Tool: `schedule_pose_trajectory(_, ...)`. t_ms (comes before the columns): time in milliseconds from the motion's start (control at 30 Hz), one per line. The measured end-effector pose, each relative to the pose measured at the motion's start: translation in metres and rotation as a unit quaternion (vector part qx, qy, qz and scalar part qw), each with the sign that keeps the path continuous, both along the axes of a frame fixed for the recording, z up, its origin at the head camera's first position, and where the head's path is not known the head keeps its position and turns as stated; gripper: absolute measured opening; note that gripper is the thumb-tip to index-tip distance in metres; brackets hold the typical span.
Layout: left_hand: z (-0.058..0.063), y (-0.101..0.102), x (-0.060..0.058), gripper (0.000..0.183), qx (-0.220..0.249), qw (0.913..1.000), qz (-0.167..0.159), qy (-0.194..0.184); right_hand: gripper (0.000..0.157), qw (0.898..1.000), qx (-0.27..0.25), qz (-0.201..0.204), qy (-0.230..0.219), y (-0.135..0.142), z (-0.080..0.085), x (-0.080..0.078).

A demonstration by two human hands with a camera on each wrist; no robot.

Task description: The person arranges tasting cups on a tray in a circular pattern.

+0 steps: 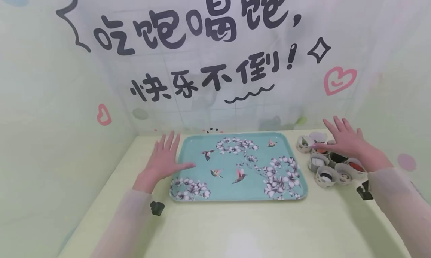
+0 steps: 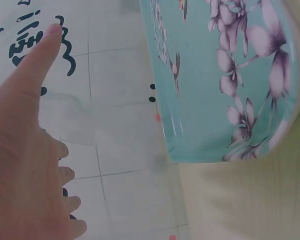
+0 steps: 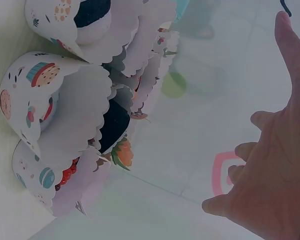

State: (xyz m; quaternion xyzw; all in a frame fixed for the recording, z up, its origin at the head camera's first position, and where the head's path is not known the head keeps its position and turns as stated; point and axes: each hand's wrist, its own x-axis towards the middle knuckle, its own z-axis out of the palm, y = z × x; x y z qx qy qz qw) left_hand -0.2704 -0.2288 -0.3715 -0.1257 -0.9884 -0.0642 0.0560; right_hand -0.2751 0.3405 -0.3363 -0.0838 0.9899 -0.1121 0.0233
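Note:
A turquoise tray (image 1: 222,190) printed with pale blossoms and small birds lies on the table. My left hand (image 1: 162,160) is raised by the tray's left side, fingers spread and thumb pointing over its edge; it holds nothing. Fingers spread and holding nothing, my right hand (image 1: 348,141) hovers over a cluster of paper cups at the right. One scallop-rimmed cup (image 3: 65,105) in the right wrist view carries printed food pictures. White and dark items sit in several cups, such as the front cup (image 1: 325,176); red pieces (image 3: 67,172) show in another. What exactly they are, I cannot tell.
The pale table (image 1: 242,228) meets a white curtain (image 1: 215,112) with dark lettering and pink hearts at the back. Similar sheeting (image 1: 50,138) hangs along the left side. A black strap piece (image 1: 157,208) sits at my left wrist.

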Motion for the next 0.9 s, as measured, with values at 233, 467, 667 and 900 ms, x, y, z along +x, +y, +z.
schedule_pose_trajectory(233,-0.01,0.002,0.012,0.127,0.021,0.9992,-0.011,-0.033,0.113,1.0,-0.009,-0.007,-0.002,0.009,-0.008,0.0)
schedule_pose_trajectory(467,-0.031,-0.003,0.036,0.13,0.038,0.9962,-0.025,-0.074,0.113,1.0,-0.013,-0.011,-0.013,0.013,-0.016,0.0)
schedule_pose_trajectory(667,-0.046,-0.007,0.051,0.135,0.069,0.9873,-0.019,-0.142,0.111,1.0,-0.004,-0.009,-0.009,0.017,-0.02,-0.002)
schedule_pose_trajectory(900,-0.05,-0.008,0.054,0.139,0.094,0.975,-0.022,-0.2,0.107,1.0,-0.004,-0.008,-0.006,0.026,-0.014,-0.009)
